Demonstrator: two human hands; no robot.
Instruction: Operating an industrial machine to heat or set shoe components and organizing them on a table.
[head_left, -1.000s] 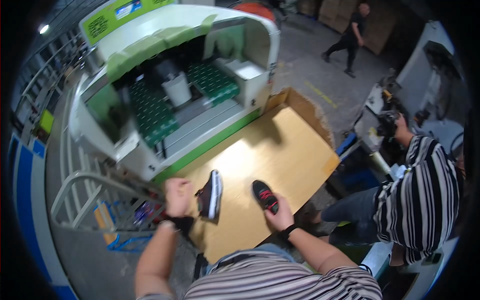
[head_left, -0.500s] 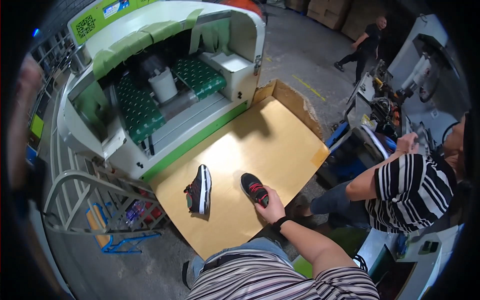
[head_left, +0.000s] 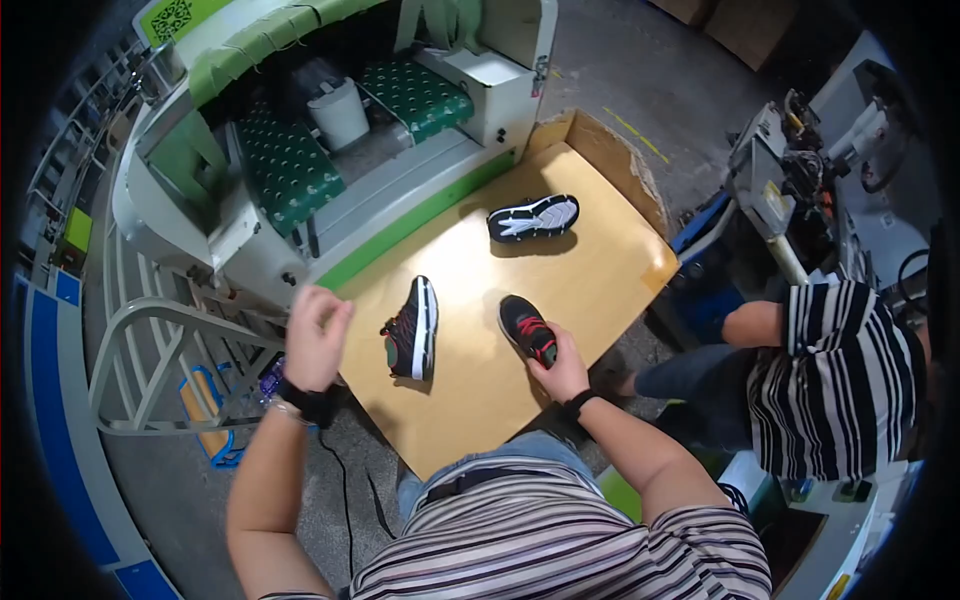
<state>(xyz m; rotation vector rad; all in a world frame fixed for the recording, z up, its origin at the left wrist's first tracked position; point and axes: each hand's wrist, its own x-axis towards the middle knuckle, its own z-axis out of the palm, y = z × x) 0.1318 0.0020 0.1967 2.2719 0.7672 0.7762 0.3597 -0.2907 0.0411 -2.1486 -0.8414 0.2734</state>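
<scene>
My right hand grips the heel end of a black sneaker with red laces, its toe pointing away from me on the tan board. Over the board's left edge, my left hand is raised and holds nothing; its fingers are loosely curled, with the thumb apart. Between the hands a second black sneaker lies on its side, white midsole to the right. Farther back is a third sneaker, its black and white sole showing. Whether it rests fully on the board cannot be made out.
A white and green machine with green studded pads stands behind the tan board. A metal rail is at the left. At the right, a co-worker in a striped shirt stands by machinery.
My left hand has come in from the far left to the board's left edge. A third sneaker now shows at the back. The view has shifted, and the walking person is out of sight.
</scene>
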